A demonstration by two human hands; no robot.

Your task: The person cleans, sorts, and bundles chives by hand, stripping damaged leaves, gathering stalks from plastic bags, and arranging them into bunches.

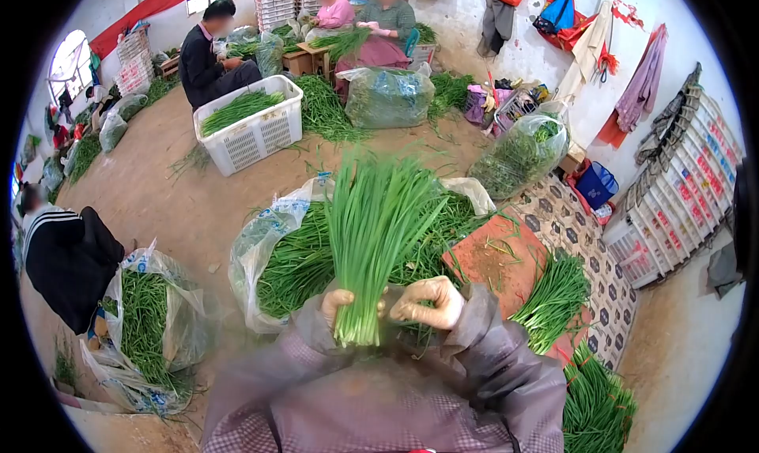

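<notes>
A bundle of long green stalks (375, 224) stands upright before my chest, its pale ends at the bottom. My left hand (338, 304), in a thin pale glove, is wrapped round the bundle near those ends. Just right of the bundle is my right hand (433, 303), also gloved, with fingers pinched together; what they hold, if anything, is too small to tell. Behind my hands lies an open plastic bag (251, 273) full of loose greens. A reddish board (496, 255) is to the right, with a sorted pile of stalks (553, 303) beside it.
A white crate (251, 133) of greens stands ahead near a seated person (207, 58). Two more people sit at the back. Another person (67, 255) sits at left beside an open bag (182, 326). Tied bundles (597, 402) lie at lower right, below stacked crates (680, 192).
</notes>
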